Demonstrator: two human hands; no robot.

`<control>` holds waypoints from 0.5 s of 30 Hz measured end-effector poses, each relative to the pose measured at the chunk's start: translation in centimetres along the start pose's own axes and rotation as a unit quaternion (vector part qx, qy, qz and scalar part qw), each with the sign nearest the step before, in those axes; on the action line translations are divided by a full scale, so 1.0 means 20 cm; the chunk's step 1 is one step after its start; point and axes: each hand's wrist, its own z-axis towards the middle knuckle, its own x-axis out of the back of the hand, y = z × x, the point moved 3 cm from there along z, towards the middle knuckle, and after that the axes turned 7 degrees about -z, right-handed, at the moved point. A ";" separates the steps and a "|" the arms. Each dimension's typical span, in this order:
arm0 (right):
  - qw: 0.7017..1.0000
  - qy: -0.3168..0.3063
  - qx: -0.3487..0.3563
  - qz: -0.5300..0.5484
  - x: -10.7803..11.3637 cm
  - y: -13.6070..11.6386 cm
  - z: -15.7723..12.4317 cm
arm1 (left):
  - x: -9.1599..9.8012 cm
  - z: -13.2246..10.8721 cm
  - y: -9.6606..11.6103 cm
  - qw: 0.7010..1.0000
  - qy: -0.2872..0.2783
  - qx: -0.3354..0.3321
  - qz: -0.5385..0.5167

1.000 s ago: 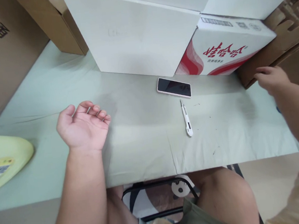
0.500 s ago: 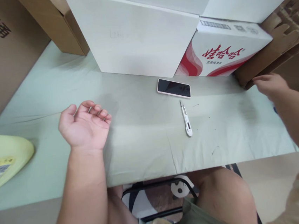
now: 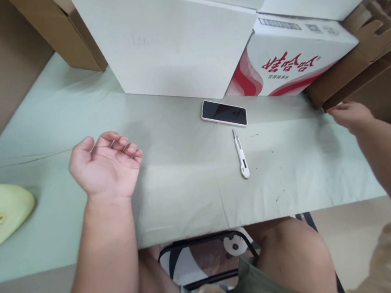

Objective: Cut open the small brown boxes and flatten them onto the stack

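Observation:
My left hand (image 3: 105, 166) is palm up over the left part of the table, its fingers loosely curled and apart, with nothing in it. At the right, my right hand (image 3: 350, 115) has its fingers pressed together beside the lower corner of a brown cardboard box (image 3: 364, 68). A tiny pale bit shows at its fingertips, too small to name. Between the hands lie a white utility knife (image 3: 241, 155), its tip pointing away from me, and a phone (image 3: 224, 113) with a dark screen and a pale edge.
A pale green cloth (image 3: 181, 184) covers the table. White boxes (image 3: 175, 42) and a red-and-white carton (image 3: 287, 61) stand at the back. Brown boxes (image 3: 1, 73) are at the left, near a yellow-green bottle (image 3: 7, 206). Small dark scraps lie right of the knife.
The view has shifted slightly. My right hand has come a little lower, nearer to me, and its fingers now look pinched. My left hand has kept its pose.

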 end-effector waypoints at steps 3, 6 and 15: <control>1.000 -0.013 -0.002 -0.014 0.03 0.01 -0.03 | -0.01 0.00 0.00 1.000 -0.002 -0.002 0.002; 0.999 -0.027 0.002 -0.038 0.08 0.00 -0.07 | 0.00 -0.01 0.02 1.000 0.001 -0.005 0.001; 0.976 -0.097 0.174 -0.089 0.21 -0.41 -0.35 | 0.09 -0.03 0.14 0.999 -0.018 -0.022 -0.047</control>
